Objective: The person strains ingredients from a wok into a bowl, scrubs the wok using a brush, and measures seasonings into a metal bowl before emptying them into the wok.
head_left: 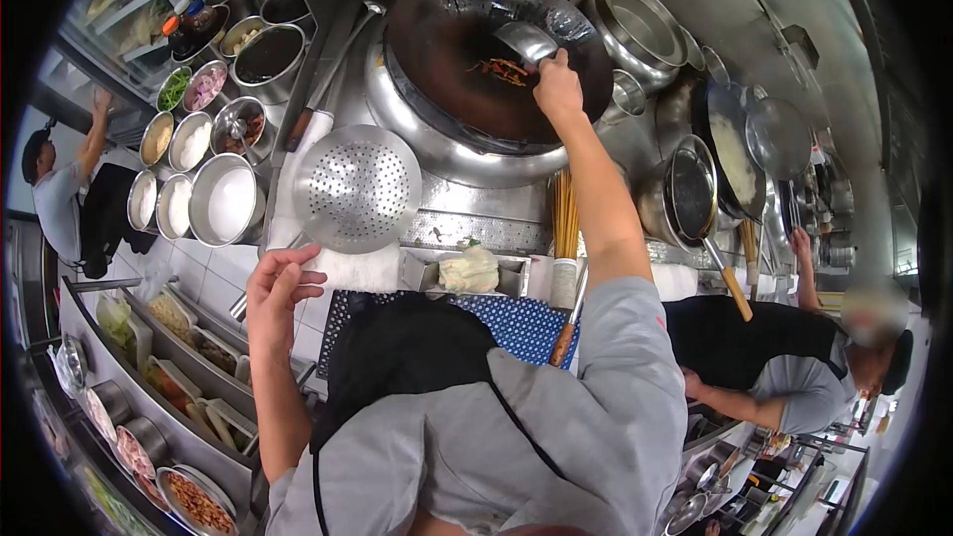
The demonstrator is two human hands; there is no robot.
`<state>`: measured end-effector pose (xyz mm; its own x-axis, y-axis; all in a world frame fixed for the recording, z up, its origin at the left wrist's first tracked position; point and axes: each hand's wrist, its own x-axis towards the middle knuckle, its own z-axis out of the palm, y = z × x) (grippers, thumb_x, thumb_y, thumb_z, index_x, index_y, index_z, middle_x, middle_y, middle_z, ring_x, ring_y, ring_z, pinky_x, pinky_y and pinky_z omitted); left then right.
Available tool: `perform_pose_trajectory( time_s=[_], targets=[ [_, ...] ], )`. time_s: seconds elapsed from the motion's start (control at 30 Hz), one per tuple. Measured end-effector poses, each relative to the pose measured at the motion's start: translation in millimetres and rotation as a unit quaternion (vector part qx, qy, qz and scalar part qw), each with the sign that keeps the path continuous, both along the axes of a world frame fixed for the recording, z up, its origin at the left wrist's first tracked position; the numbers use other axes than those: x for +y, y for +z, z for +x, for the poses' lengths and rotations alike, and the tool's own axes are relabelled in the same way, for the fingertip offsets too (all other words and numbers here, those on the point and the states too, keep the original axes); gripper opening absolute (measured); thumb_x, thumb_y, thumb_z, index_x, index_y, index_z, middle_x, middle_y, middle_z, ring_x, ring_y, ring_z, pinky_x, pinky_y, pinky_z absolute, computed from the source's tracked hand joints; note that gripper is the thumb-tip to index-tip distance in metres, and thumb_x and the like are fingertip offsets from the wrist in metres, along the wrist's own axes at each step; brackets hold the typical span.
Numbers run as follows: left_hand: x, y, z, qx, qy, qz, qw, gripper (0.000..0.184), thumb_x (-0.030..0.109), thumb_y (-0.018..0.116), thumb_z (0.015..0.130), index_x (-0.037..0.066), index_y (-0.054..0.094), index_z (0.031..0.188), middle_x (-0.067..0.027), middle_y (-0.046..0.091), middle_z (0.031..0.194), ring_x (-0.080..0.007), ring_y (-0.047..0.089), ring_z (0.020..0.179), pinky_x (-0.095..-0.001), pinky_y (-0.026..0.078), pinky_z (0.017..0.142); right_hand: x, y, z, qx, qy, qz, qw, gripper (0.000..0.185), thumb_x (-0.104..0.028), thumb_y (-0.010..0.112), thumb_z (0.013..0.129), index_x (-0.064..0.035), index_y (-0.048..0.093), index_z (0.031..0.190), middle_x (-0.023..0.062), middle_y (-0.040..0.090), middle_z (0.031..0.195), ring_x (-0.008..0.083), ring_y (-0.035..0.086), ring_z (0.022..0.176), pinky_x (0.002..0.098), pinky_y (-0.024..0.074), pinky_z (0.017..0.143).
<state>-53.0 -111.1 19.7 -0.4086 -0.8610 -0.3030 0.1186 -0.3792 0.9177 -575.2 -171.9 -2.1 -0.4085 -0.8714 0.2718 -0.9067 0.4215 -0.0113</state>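
My right hand (559,86) reaches into a large dark wok (437,60), its fingers closed round a shiny curved steel scoop (526,40). Whatever handle the scoop has is covered by the hand. Beside the scoop, reddish-brown food pieces (504,70) lie in the wok's bottom. My left hand (283,288) hovers low at the left, fingers apart and slightly bent, with nothing in it. Just beyond its fingertips, a round perforated strainer (357,189) rests on the counter by a white cloth (362,268).
Metal ingredient pots (226,197) crowd the left. A long-handled tool (333,69) leans left of the wok. Bamboo sticks (565,218) stand beneath my right forearm. Pans (690,189) and a co-worker (784,367) are at right; another person (65,189) is far left.
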Motion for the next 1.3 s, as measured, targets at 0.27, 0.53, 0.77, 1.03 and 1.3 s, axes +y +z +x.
perform_pose_trajectory(
  time_s=[0.27, 0.53, 0.77, 1.03, 1.3],
  targets=[
    [-23.1, 8.3, 22.2, 0.004, 0.001, -0.021, 1.000, 0.020, 0.017, 0.061, 0.095, 0.001, 0.062, 0.108, -0.0177, 0.066, 0.121, -0.0183, 0.070, 0.086, -0.0287, 0.057, 0.073, -3.0, 12.7, 5.5, 0.041, -0.001, -0.108, 0.993, 0.024, -0.014, 0.069, 0.083, 0.0061, 0.062, 0.094, 0.0303, 0.050, 0.131, 0.0451, 0.068, 0.086, 0.0487, 0.0584, 0.077],
    [-34.6, -4.6, 40.4, 0.025, -0.032, -0.020, 0.999, 0.019, 0.016, 0.061, 0.095, 0.000, 0.061, 0.105, -0.0219, 0.065, 0.122, -0.0195, 0.071, 0.085, -0.0284, 0.059, 0.070, 17.6, 25.9, 13.3, -0.036, -0.129, -0.243, 0.961, 0.011, -0.001, 0.062, 0.077, 0.0060, 0.063, 0.086, 0.0271, 0.064, 0.108, 0.0456, 0.067, 0.086, 0.0487, 0.0564, 0.081],
    [-57.7, -12.0, 19.1, 0.085, -0.172, 0.003, 0.981, 0.016, 0.017, 0.060, 0.095, 0.001, 0.063, 0.094, -0.0217, 0.066, 0.118, -0.0203, 0.070, 0.086, -0.0303, 0.058, 0.072, 79.8, 35.2, 64.5, -0.608, -0.142, -0.568, 0.536, 0.007, 0.005, 0.064, 0.080, 0.0044, 0.057, 0.081, 0.0150, 0.062, 0.070, 0.0259, 0.065, 0.054, 0.0332, 0.0576, 0.049],
    [-45.2, -21.0, -45.0, 0.110, -0.423, 0.019, 0.899, 0.025, 0.023, 0.063, 0.095, -0.002, 0.064, 0.093, -0.0238, 0.068, 0.111, -0.0255, 0.070, 0.085, -0.0317, 0.056, 0.069, 314.9, -33.7, 193.1, -0.617, -0.265, -0.654, 0.348, 0.010, -0.014, 0.061, 0.083, -0.0044, 0.060, 0.085, 0.0107, 0.062, 0.071, 0.0248, 0.062, 0.054, 0.0367, 0.0529, 0.048],
    [-4.6, -24.3, -106.1, 0.070, -0.631, -0.011, 0.773, 0.029, 0.022, 0.062, 0.097, -0.006, 0.068, 0.093, -0.0184, 0.070, 0.097, -0.0206, 0.068, 0.078, -0.0274, 0.054, 0.066, 624.0, -51.7, 342.1, -0.170, -0.515, -0.820, 0.181, 0.012, -0.007, 0.059, 0.086, 0.0029, 0.057, 0.093, 0.0146, 0.064, 0.074, 0.0205, 0.065, 0.057, 0.0294, 0.0543, 0.041]
  ],
)
